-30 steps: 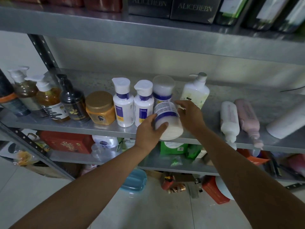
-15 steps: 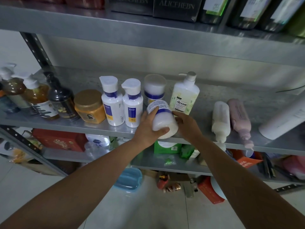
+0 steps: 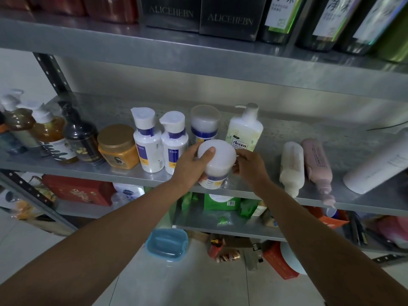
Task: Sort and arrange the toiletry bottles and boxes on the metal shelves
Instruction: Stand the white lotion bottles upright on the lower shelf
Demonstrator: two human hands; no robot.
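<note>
While I scan the middle shelf (image 3: 331,131) of dull, speckled sheet metal from its left end, I first see two amber pump bottles (image 3: 50,138) with white heads, blurred at the edge. Next come a dark round-bellied bottle (image 3: 81,138) and a squat amber jar (image 3: 118,146) with a ribbed gold lid. Just beside it stand two white flip-top bottles (image 3: 149,142), smooth plastic with blue collars, close together.

The left hand (image 3: 187,168) grips the white jar (image 3: 217,160) at the shelf's front edge, thumb laid across its frosted round cap. The jar stands upright, with a blue band and yellow label low on its side. I cannot tell whether its base rests on the metal. Behind it stands a matching capped jar (image 3: 204,124), and the pale pump bottle (image 3: 245,129) is to the right of that. The right hand (image 3: 250,166) holds the white jar's other side, fingers curled against the cap's rim.

Further right a cream bottle (image 3: 291,166) and a pink bottle (image 3: 316,166) lie flat side by side, caps over the front edge, and a white tube (image 3: 379,160) lies slanted.

Glossy black boxes (image 3: 228,16) sit on the shelf above. A red box (image 3: 77,191) and green packets (image 3: 220,202) sit on the shelf below, and a blue soap dish (image 3: 166,244) lies on the tiled floor.
</note>
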